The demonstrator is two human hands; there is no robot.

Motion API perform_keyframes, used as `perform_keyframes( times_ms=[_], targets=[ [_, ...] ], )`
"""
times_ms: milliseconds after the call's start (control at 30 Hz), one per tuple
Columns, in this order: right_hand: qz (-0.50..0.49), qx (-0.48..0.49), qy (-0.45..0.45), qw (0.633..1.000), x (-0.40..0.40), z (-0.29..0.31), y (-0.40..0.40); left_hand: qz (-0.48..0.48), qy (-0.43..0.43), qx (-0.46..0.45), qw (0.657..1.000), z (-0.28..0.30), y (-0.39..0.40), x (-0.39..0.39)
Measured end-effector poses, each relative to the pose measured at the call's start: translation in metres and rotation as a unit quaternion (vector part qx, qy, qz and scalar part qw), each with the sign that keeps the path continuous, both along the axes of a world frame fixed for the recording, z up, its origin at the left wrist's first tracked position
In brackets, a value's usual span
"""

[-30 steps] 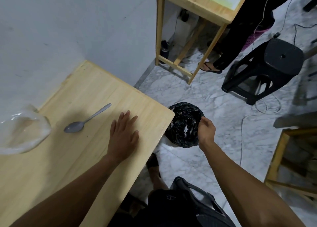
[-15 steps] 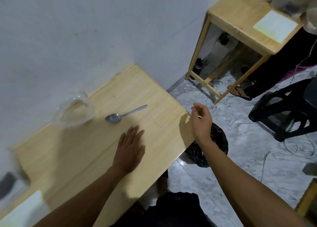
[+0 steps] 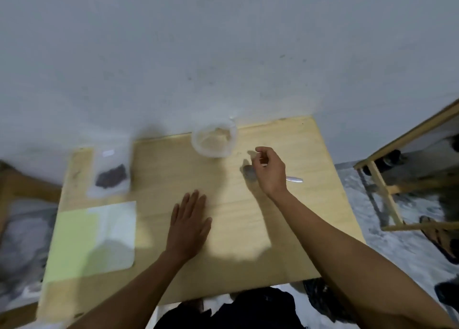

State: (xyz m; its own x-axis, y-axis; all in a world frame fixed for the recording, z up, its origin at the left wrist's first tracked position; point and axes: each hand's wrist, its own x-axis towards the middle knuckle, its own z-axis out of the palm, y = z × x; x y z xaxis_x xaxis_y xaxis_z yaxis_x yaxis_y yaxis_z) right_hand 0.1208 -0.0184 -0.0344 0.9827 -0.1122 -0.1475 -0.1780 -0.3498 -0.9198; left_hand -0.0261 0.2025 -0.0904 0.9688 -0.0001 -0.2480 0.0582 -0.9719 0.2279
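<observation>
My left hand (image 3: 190,219) lies flat, fingers straight, on the wooden table (image 3: 248,229) near its middle. My right hand (image 3: 269,169) hovers with loosely curled fingers just over a metal spoon (image 3: 294,179). The spoon lies on the table; its bowl shows left of the hand and its handle tip sticks out to the right. No grip on the spoon is visible. A clear plastic container (image 3: 213,140) with pale contents stands at the table's far edge, just left of my right hand. The frame is blurred.
A clear bag with dark contents (image 3: 110,177) stands at the far left against the wall. A green and white sheet (image 3: 92,237) lies at the near left. A second wooden table (image 3: 380,187) and a person's sandalled foot (image 3: 439,234) are to the right. A black bin bag (image 3: 320,296) sits below the table's near right corner.
The view swung left from the floor to the table. My right hand rose from the black bin bag and came over the table above the spoon. My left hand stayed flat.
</observation>
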Motion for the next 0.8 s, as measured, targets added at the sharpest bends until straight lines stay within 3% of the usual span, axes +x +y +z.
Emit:
perform_keyframes(
  times_ms=[333,567,800],
  targets=[
    [0.087,-0.076,0.056,0.992,0.087,0.004,0.048,0.014,0.065,-0.004,0.998,0.007,0.0,0.005],
    [0.019,-0.053,0.034,0.998,0.067,0.005,0.024,0.006,0.031,0.008,0.999,0.001,-0.008,0.001],
    [-0.134,0.02,0.013,0.991,0.02,0.013,-0.059,-0.141,-0.002,-0.008,0.99,0.007,-0.068,0.026]
  ],
)
